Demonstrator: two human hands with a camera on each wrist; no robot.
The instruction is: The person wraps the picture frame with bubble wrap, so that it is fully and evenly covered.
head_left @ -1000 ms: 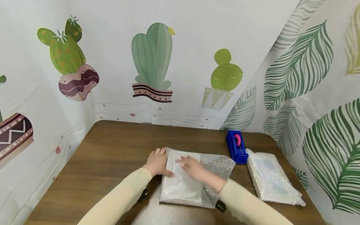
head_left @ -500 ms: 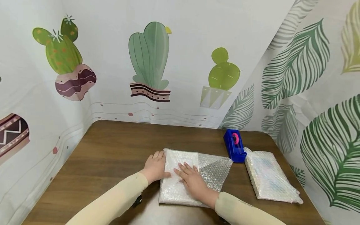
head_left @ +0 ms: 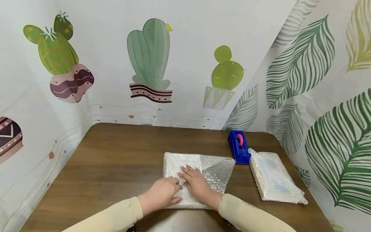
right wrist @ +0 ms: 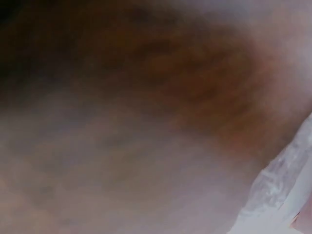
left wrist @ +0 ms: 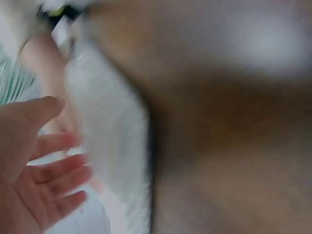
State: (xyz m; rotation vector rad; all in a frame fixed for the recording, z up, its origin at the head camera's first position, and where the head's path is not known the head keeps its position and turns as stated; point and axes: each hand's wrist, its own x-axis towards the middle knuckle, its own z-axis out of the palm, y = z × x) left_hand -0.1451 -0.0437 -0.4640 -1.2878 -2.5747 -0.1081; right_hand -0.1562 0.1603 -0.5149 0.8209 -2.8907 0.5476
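Note:
A flat white item [head_left: 188, 160] lies in bubble wrap [head_left: 217, 170] on the table, and a loose flap of the wrap spreads to its right. Spread fingers of my right hand [head_left: 198, 185] rest flat on top of the wrapped item. My left hand [head_left: 162, 195] is over the near left part of the wrap, its fingers loosely bent and near the right hand's fingertips. In the left wrist view this left hand [left wrist: 39, 165] shows relaxed fingers with nothing in them, beside the bubble wrap's edge [left wrist: 117, 136]. The right wrist view catches only a blurred strip of bubble wrap [right wrist: 273, 187].
On the right of the brown table [head_left: 116, 154] lies another bubble-wrapped package [head_left: 273, 177]. A blue tape dispenser [head_left: 239, 149] with a pink core stands behind it, near its corner. A cactus-and-leaf printed cloth [head_left: 188, 64] hangs behind the table.
The left hand has left the wrap's far left edge and come nearer the body. The right hand first swept over the wrap, then settled flat on it. The head view has shifted slightly.

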